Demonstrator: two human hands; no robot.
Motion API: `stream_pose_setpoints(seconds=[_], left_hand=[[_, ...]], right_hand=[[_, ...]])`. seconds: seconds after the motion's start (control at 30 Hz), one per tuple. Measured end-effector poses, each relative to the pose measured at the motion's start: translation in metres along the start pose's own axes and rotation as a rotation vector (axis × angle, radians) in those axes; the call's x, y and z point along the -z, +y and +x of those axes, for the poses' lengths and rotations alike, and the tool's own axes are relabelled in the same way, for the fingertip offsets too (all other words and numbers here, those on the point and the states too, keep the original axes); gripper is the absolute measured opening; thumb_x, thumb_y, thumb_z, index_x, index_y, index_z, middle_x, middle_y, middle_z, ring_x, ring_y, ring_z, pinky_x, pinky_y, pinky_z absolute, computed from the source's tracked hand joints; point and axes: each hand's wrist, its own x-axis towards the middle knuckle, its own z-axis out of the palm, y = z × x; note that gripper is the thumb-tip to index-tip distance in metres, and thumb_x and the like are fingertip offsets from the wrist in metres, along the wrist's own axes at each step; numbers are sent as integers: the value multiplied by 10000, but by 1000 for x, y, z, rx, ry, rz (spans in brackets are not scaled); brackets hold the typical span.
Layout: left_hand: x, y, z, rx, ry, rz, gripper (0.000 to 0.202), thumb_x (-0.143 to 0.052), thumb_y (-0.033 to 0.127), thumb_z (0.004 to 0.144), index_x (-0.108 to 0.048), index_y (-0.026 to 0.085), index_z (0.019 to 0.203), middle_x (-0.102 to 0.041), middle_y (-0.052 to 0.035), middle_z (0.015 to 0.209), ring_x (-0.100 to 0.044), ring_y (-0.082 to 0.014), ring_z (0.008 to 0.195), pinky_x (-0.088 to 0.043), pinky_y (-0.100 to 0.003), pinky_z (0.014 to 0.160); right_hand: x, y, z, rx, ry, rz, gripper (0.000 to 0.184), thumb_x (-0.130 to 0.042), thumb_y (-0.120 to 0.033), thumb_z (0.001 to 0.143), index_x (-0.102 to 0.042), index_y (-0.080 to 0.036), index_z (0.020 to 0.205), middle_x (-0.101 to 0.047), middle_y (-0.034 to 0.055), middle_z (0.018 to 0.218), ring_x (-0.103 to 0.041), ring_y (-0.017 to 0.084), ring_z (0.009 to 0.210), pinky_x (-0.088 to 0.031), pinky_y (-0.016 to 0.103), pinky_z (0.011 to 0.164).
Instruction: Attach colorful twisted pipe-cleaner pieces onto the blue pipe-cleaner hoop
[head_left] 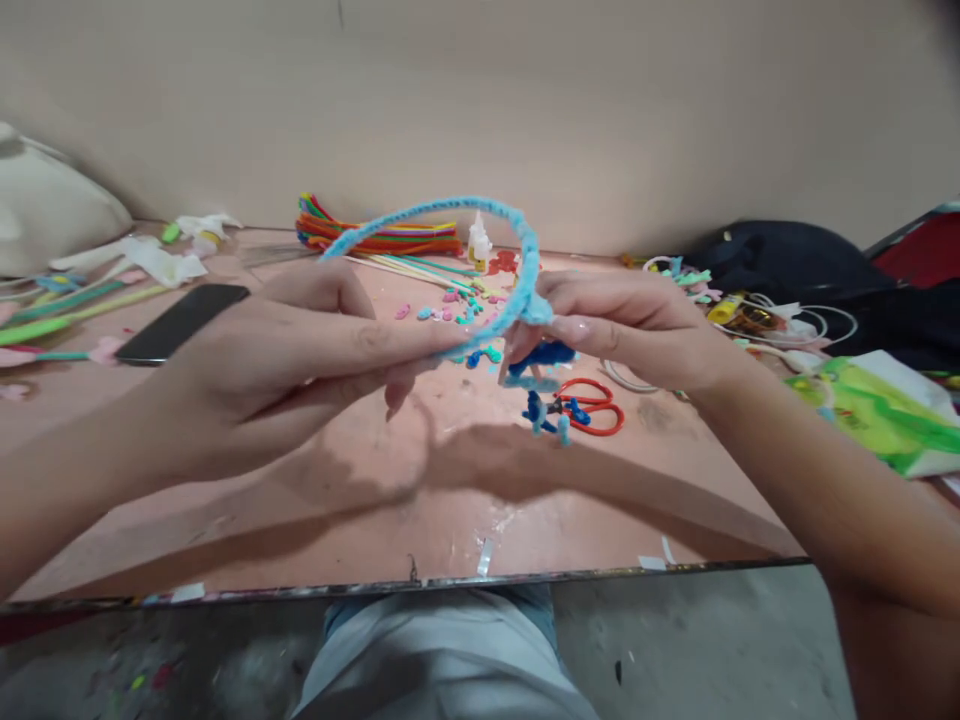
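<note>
In the middle, held above the table, is a headband [450, 205] wrapped in light blue fuzzy pipe cleaner. My left hand [292, 350] grips its left and lower part, the fingers nearly straight and pressed together. On the right side of the band, my right hand [622, 320] pinches at a light blue bump, and its fingers partly hide what they hold. Dark blue fuzzy pieces [551, 354] show just under those fingertips; whether they are attached to the band I cannot tell. Below lie red-handled scissors [604, 408], with small blue fuzzy pieces [536, 410] overlapping their blades.
A bundle of coloured pipe cleaners [390, 235] lies near the wall beside small white glue bottles [478, 243]. Small fuzzy pieces [450, 312] are scattered in the middle. A black phone [184, 322] is at left. On the right are a green plastic packet [870, 410] and a black bag [780, 265].
</note>
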Motion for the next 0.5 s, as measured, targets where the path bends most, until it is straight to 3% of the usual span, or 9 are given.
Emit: stream_pose_setpoints(seconds=[0.2, 0.33, 0.4, 0.5], left_hand=[[30, -7, 24, -58, 63, 53, 429, -386, 278, 1170, -660, 249, 1499, -722, 8, 913, -585, -132, 960, -547, -284, 896], [38, -25, 41, -242, 119, 43, 393, -489, 318, 1146, -683, 274, 1484, -725, 5, 834, -588, -143, 866, -555, -257, 781], [40, -34, 48, -266, 167, 16, 371, -561, 353, 1127, -707, 305, 1465, -710, -13, 829, -628, -146, 844, -553, -256, 748], [43, -46, 57, -263, 245, -1, 343, -640, 324, 1103, -731, 321, 1433, -716, -9, 829, -644, -131, 789, -507, -260, 696]], right_hand=[[0, -9, 20, -21, 229, -48, 314, -621, -399, 1100, -831, -226, 941, -773, -13, 973, -721, 103, 946, -564, 204, 895], [-1, -4, 39, 55, 333, -16, 389, -699, -516, 1034, -779, -186, 844, -713, -19, 808, -671, 89, 762, -547, 191, 733], [2, 0, 47, 112, 399, -2, 436, -739, -528, 1004, -742, -174, 750, -653, -26, 713, -595, 81, 661, -500, 191, 641], [9, 4, 57, 166, 474, 38, 475, -776, -465, 991, -672, -180, 626, -586, -29, 636, -553, 92, 642, -486, 217, 649]])
